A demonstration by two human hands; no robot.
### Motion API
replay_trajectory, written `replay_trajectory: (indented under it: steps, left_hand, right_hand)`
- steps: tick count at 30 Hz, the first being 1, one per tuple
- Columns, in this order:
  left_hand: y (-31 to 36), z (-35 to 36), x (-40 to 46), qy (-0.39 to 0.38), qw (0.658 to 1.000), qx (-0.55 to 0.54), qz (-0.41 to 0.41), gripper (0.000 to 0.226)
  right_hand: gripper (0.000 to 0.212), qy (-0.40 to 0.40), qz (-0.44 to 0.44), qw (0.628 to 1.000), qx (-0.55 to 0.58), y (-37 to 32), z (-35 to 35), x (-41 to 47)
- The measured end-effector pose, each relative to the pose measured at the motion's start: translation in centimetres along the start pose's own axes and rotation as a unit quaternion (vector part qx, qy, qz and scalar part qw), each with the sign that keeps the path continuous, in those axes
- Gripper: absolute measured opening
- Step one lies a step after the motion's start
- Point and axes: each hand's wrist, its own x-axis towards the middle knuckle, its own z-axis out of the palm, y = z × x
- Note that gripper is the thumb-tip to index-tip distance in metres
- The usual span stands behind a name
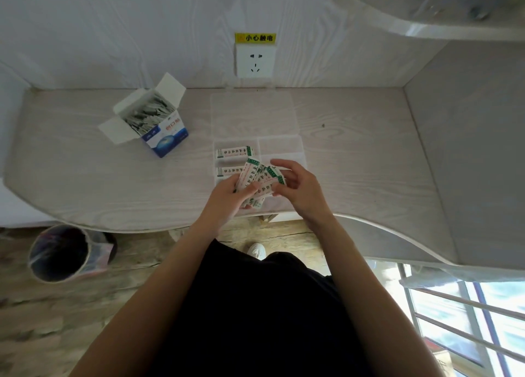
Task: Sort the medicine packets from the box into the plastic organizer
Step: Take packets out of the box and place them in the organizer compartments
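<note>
Medicine packets (257, 182), white with green ends and print too small to read, fan out in your left hand (227, 196), which grips them over the clear plastic organizer (284, 146). Your right hand (298, 188) pinches the fan's right edge. More packets lie in its left compartments. Far left stands the open box (164, 138); the wall socket's (255, 61) yellow label reads 小心触电.
</note>
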Motion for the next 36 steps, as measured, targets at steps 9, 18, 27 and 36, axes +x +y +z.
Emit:
replay_trajectory:
  steps: [9, 18, 27, 36]
  left_hand:
    - [0.8, 0.4, 0.9, -0.006, 0.999, -0.049, -0.002, 0.016]
    - [1.6, 0.5, 2.0, 0.027, 0.995, -0.093, -0.016, 0.021]
    - [1.0, -0.7, 2.5, 0.112, 0.990, -0.087, 0.017, 0.023]
    - [0.2, -0.9, 2.4, 0.125, 0.987, -0.097, 0.014, 0.022]
  right_hand:
    - [0.029, 0.068, -0.042, 0.990, -0.114, -0.3, -0.2, 0.7]
    - [0.026, 0.111, -0.032, 0.987, -0.109, -0.1, -1.2, 1.5]
    - [0.024, 0.117, -0.033, 0.980, -0.156, 1.2, -4.5, 2.0]
    - [0.011, 0.056, -0.055, 0.920, -0.385, 2.1, -5.4, 3.1]
